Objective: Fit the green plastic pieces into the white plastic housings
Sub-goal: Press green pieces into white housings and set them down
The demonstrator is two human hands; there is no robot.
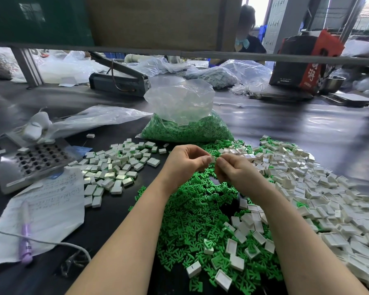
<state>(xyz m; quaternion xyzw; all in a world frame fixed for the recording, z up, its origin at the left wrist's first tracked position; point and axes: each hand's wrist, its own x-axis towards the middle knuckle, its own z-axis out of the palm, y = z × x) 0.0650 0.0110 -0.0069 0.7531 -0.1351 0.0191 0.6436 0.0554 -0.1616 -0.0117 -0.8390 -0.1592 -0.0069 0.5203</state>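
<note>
One white housing [213, 159] sits pinched between both hands, above a heap of green pieces [192, 220] far too many to count. Two white piles flank it: filled housings [113, 169] to the left, open housings [320, 188] to the right. One clear bag [185, 124] of green pieces stands behind on the black table [296, 128]. Left hand [185, 161] and right hand [234, 170] meet, fingers curled round the housing.

Bright daylight comes from the windows [262, 11] at the back right and gives glare on the dark bench [285, 128]. The near part is sharp; the far background is soft. Straight lines bend at the edges.
</note>
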